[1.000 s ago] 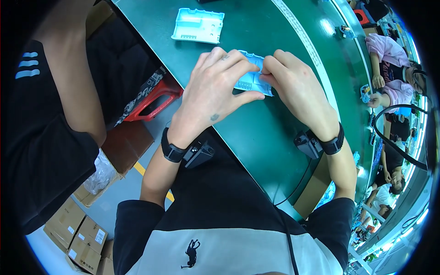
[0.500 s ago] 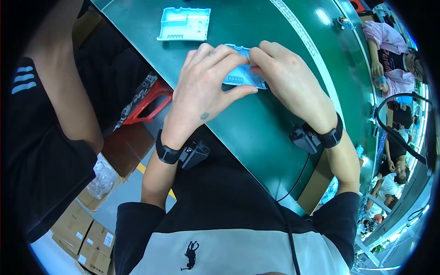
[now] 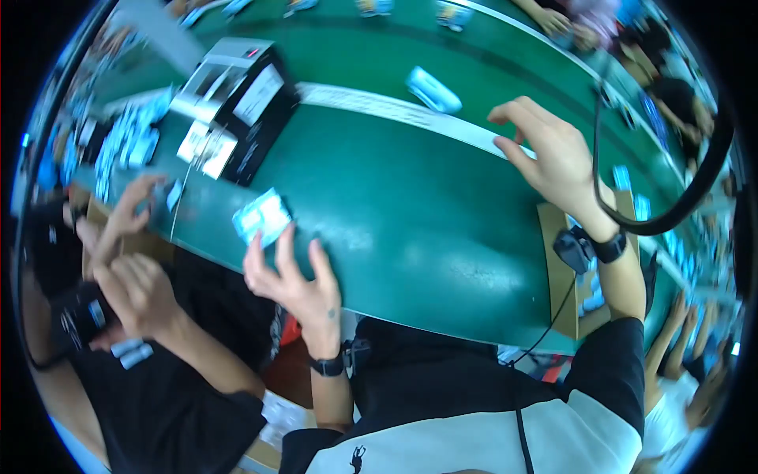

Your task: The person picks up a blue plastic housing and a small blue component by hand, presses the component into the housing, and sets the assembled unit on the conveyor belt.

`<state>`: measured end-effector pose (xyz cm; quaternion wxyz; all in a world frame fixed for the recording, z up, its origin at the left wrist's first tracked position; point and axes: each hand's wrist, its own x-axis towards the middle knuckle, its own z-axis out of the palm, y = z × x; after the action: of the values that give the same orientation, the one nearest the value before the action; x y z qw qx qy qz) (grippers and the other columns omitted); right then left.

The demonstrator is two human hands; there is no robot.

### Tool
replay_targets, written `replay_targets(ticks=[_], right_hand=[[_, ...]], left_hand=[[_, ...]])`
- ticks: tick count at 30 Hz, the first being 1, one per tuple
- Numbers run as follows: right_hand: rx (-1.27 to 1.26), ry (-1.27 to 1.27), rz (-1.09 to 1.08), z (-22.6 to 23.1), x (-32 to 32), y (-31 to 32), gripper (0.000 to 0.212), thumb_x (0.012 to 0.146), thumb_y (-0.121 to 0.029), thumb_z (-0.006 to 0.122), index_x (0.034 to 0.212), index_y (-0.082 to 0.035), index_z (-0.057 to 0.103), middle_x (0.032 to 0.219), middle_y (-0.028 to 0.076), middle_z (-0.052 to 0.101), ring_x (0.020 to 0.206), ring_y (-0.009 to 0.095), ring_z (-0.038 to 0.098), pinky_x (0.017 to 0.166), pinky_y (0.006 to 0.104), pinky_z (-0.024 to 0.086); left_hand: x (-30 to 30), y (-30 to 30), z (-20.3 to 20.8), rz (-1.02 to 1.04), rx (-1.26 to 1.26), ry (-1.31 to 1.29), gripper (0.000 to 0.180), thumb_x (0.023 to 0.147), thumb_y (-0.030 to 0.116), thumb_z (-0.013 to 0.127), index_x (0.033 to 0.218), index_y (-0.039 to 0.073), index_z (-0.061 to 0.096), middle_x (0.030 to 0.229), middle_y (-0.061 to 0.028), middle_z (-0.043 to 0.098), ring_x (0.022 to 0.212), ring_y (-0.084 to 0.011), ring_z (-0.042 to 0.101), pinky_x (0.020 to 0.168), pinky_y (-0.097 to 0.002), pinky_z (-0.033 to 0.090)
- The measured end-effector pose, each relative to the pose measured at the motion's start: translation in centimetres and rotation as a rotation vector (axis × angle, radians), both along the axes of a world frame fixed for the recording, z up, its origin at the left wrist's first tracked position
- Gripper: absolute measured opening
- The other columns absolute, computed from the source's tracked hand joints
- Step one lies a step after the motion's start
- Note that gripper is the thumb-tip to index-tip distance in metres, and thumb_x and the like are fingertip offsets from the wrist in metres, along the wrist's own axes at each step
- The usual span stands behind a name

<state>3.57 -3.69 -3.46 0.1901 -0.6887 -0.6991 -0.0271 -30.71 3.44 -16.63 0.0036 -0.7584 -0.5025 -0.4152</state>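
My left hand [image 3: 296,288] is spread, its fingertips at the near edge of a pale blue plastic shell [image 3: 264,212] on the green table [image 3: 395,205]. Whether the fingers touch the shell or hover just over it, I cannot tell. My right hand [image 3: 553,154] hangs above the table's right part, fingers apart and nothing in them. Beyond it to the left, a light blue plastic piece [image 3: 433,90] lies by the white strip [image 3: 371,104] along the table. Motion blurs the picture somewhat.
A black and grey machine [image 3: 251,107], perhaps a label printer, stands at the left. A cardboard box [image 3: 559,272] holding blue pieces sits by my right forearm. At left are a co-worker's hands [image 3: 138,296]. More blue parts lie along the far side, where other people sit.
My view has swung leftward, bringing in the machine. Both hands were together on a blue piece; now they are wide apart, the right with nothing in it, the left reaching to the pale shell.
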Motion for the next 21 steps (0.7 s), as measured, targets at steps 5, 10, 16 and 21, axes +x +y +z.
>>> replay_targets(ticks=[5,10,16,21], right_hand=[[-0.253,0.086,-0.373,1.1,2.8,-13.9,0.023,0.099,-0.018,0.072,0.119,-0.008,0.069,0.108,0.012,0.072,0.086,0.031,0.072,0.077,0.0419,0.058],[-0.473,0.125,-0.683,-1.6,2.7,-24.9,0.033,0.097,-0.021,0.076,0.126,-0.009,0.067,0.114,0.014,0.07,0.095,0.034,0.072,0.082,0.0441,0.058],[-0.396,0.031,-0.807,-6.3,3.2,-29.5,0.048,0.091,-0.024,0.08,0.135,-0.012,0.064,0.12,0.014,0.065,0.109,0.037,0.069,0.089,0.0464,0.058],[-0.278,0.139,-0.807,-8.0,5.8,-30.6,0.047,0.086,-0.022,0.082,0.131,-0.015,0.067,0.116,0.012,0.064,0.107,0.037,0.069,0.089,0.0476,0.059]], left_hand=[[-4.5,6.2,-1.0,-0.152,-0.041,0.294,0.036,0.096,0.019,0.078,0.129,0.005,0.07,0.149,-0.0193,0.056,0.138,-0.0417,0.05,0.114,-0.0536,0.041],[0.0,5.4,-1.2,-0.298,-0.188,0.255,0.04,0.1,0.017,0.074,0.137,0.005,0.067,0.151,-0.0209,0.057,0.138,-0.0448,0.052,0.117,-0.0523,0.04],[8.1,1.2,-0.9,-0.65,-0.13,0.356,0.041,0.104,0.012,0.066,0.144,0.006,0.064,0.157,-0.0229,0.051,0.145,-0.0451,0.046,0.121,-0.054,0.037],[8.4,1.9,-1.1,-0.714,-0.093,0.462,0.043,0.106,0.009,0.058,0.149,0.005,0.058,0.163,-0.0242,0.045,0.15,-0.048,0.041,0.124,-0.0571,0.034]])
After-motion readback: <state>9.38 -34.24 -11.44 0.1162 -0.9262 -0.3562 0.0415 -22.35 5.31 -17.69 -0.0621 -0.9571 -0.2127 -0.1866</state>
